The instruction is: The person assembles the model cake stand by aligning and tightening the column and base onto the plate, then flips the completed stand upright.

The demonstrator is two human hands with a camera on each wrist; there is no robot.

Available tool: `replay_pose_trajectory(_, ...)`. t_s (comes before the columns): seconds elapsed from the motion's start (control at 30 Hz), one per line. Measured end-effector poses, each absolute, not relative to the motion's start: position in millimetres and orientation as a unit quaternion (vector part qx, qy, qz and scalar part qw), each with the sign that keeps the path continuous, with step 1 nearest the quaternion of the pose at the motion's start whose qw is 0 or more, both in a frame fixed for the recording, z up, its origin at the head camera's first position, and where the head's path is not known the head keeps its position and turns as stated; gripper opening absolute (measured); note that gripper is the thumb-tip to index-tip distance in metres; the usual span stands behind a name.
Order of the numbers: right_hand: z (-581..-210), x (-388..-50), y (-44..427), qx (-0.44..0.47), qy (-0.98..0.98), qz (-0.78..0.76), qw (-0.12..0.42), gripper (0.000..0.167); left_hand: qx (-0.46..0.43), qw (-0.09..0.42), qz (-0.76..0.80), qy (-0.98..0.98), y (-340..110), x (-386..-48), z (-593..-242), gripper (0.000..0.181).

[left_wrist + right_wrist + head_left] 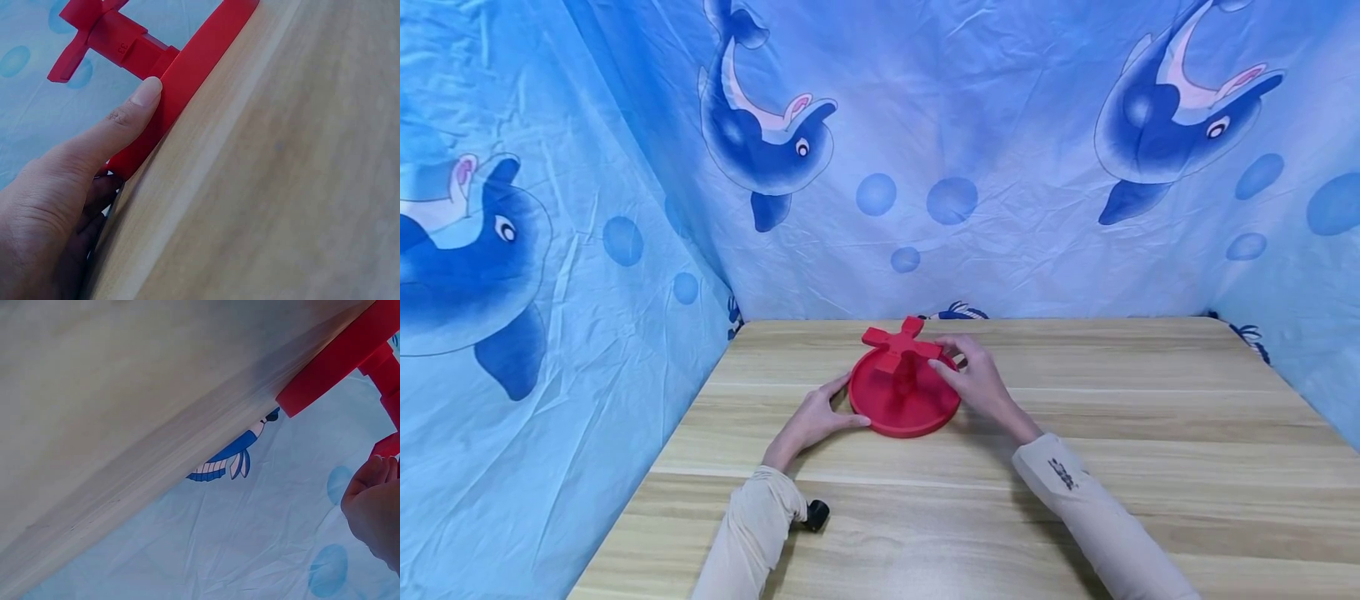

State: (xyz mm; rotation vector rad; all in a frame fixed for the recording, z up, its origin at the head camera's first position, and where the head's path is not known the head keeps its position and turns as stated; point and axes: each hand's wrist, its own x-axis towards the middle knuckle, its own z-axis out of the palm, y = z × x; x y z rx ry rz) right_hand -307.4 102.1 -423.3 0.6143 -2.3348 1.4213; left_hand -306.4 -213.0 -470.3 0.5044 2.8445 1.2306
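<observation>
A round red tray with a raised rim rests on the wooden table, and a post at its centre carries a red cross-shaped top. Around the tray's left rim curls my left hand; in the left wrist view its thumb lies on the red rim and the other fingers are partly hidden. My right hand has its thumb and fingers at the right arm of the cross. In the right wrist view the fingertips of the right hand meet the end of a red arm.
The wooden table reaches back to a blue curtain printed with dolphins, which also hangs along both sides. A small black object sits by the left sleeve's cuff.
</observation>
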Motion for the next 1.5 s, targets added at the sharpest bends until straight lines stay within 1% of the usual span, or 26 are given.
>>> replay_pose_trajectory(0.2, -423, -304, 101, 0.227, -0.815, 0.506, 0.167, 0.044, 0.161, 0.005, 0.403, 0.901, -214, -305, -469, 0.103)
replay_pose_trajectory(0.37, -424, -299, 98, 0.229, -0.815, 0.503, 0.172, 0.048, 0.157, 0.007, 0.4, 0.903, -215, -305, -469, 0.103)
replay_pose_trajectory(0.53, -423, -292, 96, 0.235, -0.817, 0.494, 0.183, 0.042, 0.163, 0.002, 0.399, 0.903, -214, -305, -468, 0.103)
replay_pose_trajectory(0.63, -422, -291, 98, 0.222, -0.815, 0.5, 0.189, 0.04, 0.165, 0.001, 0.398, 0.902, -214, -305, -468, 0.104)
replay_pose_trajectory(0.8, -422, -299, 102, 0.2, -0.809, 0.515, 0.199, 0.038, 0.16, 0.004, 0.402, 0.901, -214, -306, -469, 0.105)
replay_pose_trajectory(0.87, -422, -303, 103, 0.194, -0.811, 0.517, 0.193, 0.039, 0.159, 0.005, 0.405, 0.901, -215, -305, -470, 0.105)
replay_pose_trajectory(1.07, -421, -312, 102, 0.194, -0.826, 0.508, 0.149, 0.056, 0.155, 0.007, 0.406, 0.901, -215, -304, -469, 0.104)
replay_pose_trajectory(1.2, -422, -314, 100, 0.202, -0.829, 0.504, 0.133, 0.061, 0.152, 0.007, 0.4, 0.904, -214, -304, -469, 0.106)
replay_pose_trajectory(1.33, -423, -315, 100, 0.208, -0.831, 0.499, 0.131, 0.059, 0.156, 0.006, 0.399, 0.904, -214, -305, -469, 0.106)
replay_pose_trajectory(1.5, -422, -315, 100, 0.209, -0.828, 0.502, 0.14, 0.05, 0.158, 0.005, 0.396, 0.904, -213, -305, -468, 0.106)
